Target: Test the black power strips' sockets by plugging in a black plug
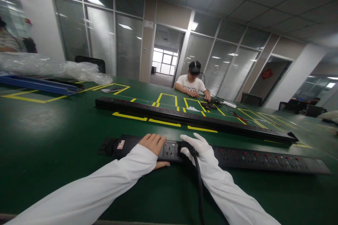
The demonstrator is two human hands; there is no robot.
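Two hands: both on or at the near power strip (264, 161), which lies flat across the green table (58, 182) directly before the wearer.
Left hand (153, 145): bare below a white sleeve; fingers together over the strip's top, thumb along its near edge, holding it across its width.
Right hand (198, 145): white-gloved; fingers and thumb part-curled about a black plug (188, 146) over the strip. Whether the plug is fully seated cannot be told.
Cable (199, 186): black, thick, running from the plug toward the wearer.
Socket (169, 149): exposed, between the two hands.
Label (121, 144): whitish with red, near the strip's left end.
Long black strip (185, 116): beyond the near one, apart from it.
Co-worker (189, 83): seated opposite, hands at dark cords (209, 106).
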